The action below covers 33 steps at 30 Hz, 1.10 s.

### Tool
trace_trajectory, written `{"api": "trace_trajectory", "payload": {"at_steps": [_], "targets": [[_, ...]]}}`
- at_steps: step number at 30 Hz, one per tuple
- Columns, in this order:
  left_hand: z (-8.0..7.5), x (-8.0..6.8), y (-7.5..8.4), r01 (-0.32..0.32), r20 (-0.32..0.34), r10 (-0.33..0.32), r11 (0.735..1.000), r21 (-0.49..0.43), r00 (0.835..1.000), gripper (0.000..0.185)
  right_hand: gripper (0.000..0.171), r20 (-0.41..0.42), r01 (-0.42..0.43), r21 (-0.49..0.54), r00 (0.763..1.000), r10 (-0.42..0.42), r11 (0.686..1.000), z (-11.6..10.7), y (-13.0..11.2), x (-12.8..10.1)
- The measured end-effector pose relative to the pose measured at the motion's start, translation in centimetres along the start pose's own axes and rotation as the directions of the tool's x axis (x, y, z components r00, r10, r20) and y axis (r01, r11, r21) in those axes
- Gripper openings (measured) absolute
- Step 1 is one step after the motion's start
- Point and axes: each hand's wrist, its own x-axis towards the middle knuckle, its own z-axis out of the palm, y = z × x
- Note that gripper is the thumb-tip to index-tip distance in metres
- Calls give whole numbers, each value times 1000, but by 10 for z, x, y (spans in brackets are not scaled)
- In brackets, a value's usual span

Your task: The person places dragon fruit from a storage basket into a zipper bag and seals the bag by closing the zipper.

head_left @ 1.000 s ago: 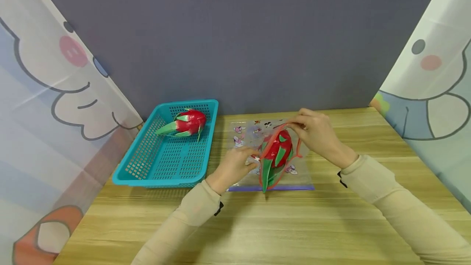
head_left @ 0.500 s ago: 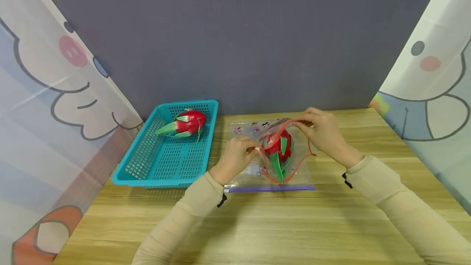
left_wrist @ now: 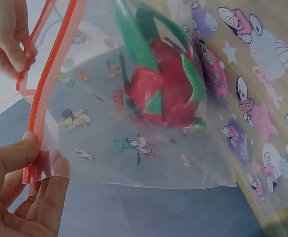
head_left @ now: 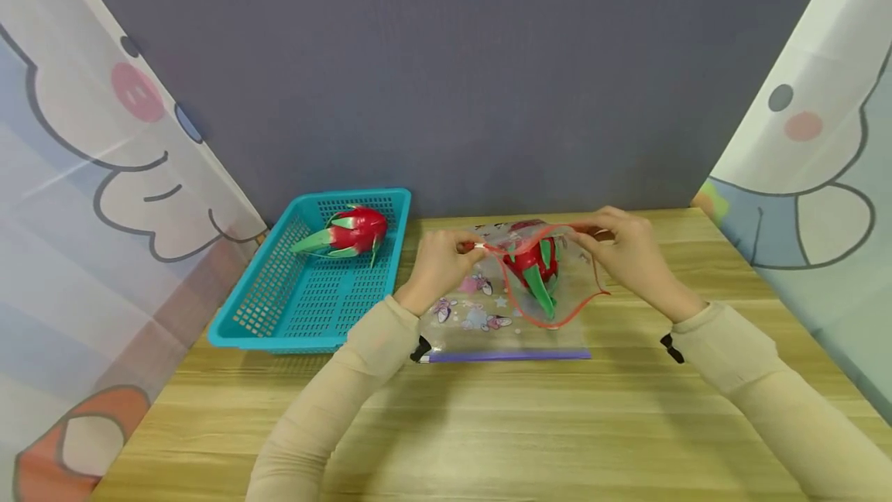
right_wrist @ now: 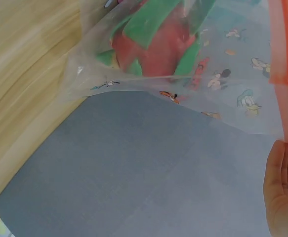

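Left hand [head_left: 437,263] and right hand [head_left: 627,254] each pinch an end of the red zip strip of the clear printed bag [head_left: 512,308], raised over the worktop [head_left: 488,424]. Dragon fruit [head_left: 535,263] sits inside the bag.

Bare table [head_left: 488,424] in front of the bag [head_left: 516,308] gives open passage from the near side. Left is blocked by the basket [head_left: 279,316], just beside the bag; the wall [head_left: 453,99] closes off the back, and curtains [head_left: 104,177] hem in both sides.
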Motion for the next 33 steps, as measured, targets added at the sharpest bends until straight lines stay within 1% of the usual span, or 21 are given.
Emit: {"api": "trace_trajectory", "payload": {"at_steps": [4,7,9,12,13,14,17,19,20,22,24,26,29,33], "targets": [[-1,5,1,14,-2,-14,1000,-9,1000,11,18,29,-58,5,998,58,998,-7,3,-14],[-1,8,0,25,-1,-25,1000,-8,1000,11,20,47,-93,9,995,93,996,-12,6,-33],[-2,8,0,37,2,-37,999,-11,999,11,21,53,-105,24,993,103,994,-13,10,-47],[-2,8,-1,57,1,-57,998,-18,998,10,24,65,-101,83,993,95,991,-10,15,-65],[-3,8,-1,58,1,-58,998,-22,998,10,26,66,-91,95,994,85,991,-8,16,-70],[-3,8,-1,59,4,-59,998,-26,998,10,29,67,-64,112,996,57,992,-6,18,-75],[-2,9,0,55,7,-55,998,-38,998,10,37,58,70,113,995,-77,991,2,21,-84],[-2,9,1,54,9,-53,998,-40,999,10,40,51,167,90,984,-172,982,9,22,-87],[-2,9,0,56,11,-56,998,-39,998,10,39,50,217,79,974,-221,973,13,23,-88],[-2,10,0,60,14,-59,998,-35,998,10,36,48,265,49,962,-268,963,20,23,-88],[-2,10,1,64,18,-63,997,-33,998,10,34,45,284,31,957,-285,958,26,22,-88],[-2,11,1,64,21,-63,997,-34,998,10,33,34,282,21,959,-283,959,31,22,-88],[-1,11,1,62,25,-61,997,-38,998,10,36,17,277,52,960,-278,960,34,21,-87],[-1,12,0,63,31,-61,997,-41,998,9,30,3,298,106,954,-300,949,38,22,-84]]}}
